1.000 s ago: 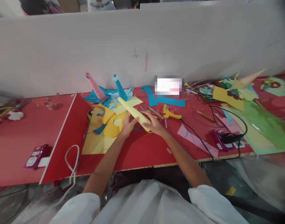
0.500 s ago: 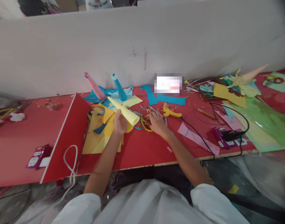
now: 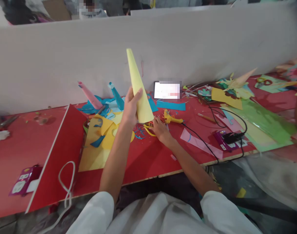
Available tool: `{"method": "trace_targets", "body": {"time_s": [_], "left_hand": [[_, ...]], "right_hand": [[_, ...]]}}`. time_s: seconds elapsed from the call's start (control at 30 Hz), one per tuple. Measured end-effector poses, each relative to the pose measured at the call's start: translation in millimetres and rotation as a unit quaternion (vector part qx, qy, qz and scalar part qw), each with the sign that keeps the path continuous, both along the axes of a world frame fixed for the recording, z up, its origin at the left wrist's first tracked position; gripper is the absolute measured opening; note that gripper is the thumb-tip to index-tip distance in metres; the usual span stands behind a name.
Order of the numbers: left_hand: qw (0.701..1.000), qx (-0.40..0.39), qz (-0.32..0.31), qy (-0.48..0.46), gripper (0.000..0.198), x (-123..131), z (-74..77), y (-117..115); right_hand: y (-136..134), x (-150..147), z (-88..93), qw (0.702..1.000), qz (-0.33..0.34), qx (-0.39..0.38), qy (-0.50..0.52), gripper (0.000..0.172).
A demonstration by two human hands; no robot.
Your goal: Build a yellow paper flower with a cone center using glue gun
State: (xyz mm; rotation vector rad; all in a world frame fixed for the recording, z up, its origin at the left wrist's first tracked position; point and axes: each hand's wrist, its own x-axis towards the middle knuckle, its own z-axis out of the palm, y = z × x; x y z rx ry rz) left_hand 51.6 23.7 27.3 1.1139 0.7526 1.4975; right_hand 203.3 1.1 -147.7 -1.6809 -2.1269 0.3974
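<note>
Raised since the earlier frame: one yellow paper cone, now above the table, narrow end up, tip leaning left. Left hand: grip closed round the cone's lower part. Right hand: low at the table, fingers bent beside a yellow loop handle; whether its grip has hold of anything, cannot tell. Nearby: yellow glue gun; pink cone; blue cone.

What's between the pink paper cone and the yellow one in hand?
Head view: a tilted blue paper cone, then the left hand, which grips the yellow paper cone.
</note>
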Motion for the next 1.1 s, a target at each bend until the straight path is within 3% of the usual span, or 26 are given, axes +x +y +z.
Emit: {"method": "trace_targets", "body": {"time_s": [0.07, 0.17, 0.23, 0.33, 0.43, 0.57, 0.73, 0.9, 1.0, 1.1], "left_hand": [[1.000, 0.026, 0.014, -0.001, 0.042, -11.6, 13.6, 5.0], [0.997, 0.049, 0.061, -0.016, 0.033, -29.0, 19.1, 9.8], [0.995, 0.054, 0.083, -0.033, 0.029, -33.6, 17.2, 12.1], [0.994, 0.060, 0.085, -0.040, 0.028, -29.9, 14.5, 13.3], [0.994, 0.072, 0.068, -0.045, 0.030, -23.1, 15.4, 11.0], [0.995, 0.035, 0.083, -0.041, 0.036, -19.6, 15.5, 9.4], [0.995, 0.001, 0.102, 0.009, 0.046, -26.1, -1.7, 19.5], [0.986, 0.023, 0.069, 0.149, 0.087, -38.5, -29.0, 26.3], [0.980, 0.022, 0.052, 0.190, 0.075, -44.1, -29.1, 25.7], [0.978, 0.031, 0.063, 0.198, 0.054, -47.4, -18.6, 25.1]], "right_hand": [[6.6, 7.5, 0.1, 0.998, 0.000, -0.010, 0.062, 0.032], [13.1, 12.4, -0.7, 0.977, -0.003, -0.069, 0.204, 0.032], [13.2, 8.7, -0.4, 0.938, 0.000, -0.122, 0.324, 0.040], [7.2, -4.3, 3.7, 0.855, 0.021, -0.185, 0.483, 0.055], [-2.7, -15.4, 11.2, 0.810, 0.007, -0.236, 0.537, 0.058], [-14.3, -18.1, 17.9, 0.801, 0.019, -0.239, 0.548, 0.062], [-16.0, -18.5, 15.0, 0.754, 0.059, -0.261, 0.600, 0.074], [-9.9, -21.2, 4.5, 0.767, 0.125, -0.207, 0.594, 0.080], [-10.5, -20.1, 2.9, 0.771, 0.118, -0.167, 0.602, 0.083], [-15.5, -15.9, 10.4, 0.770, 0.123, -0.129, 0.612, 0.077]]}}
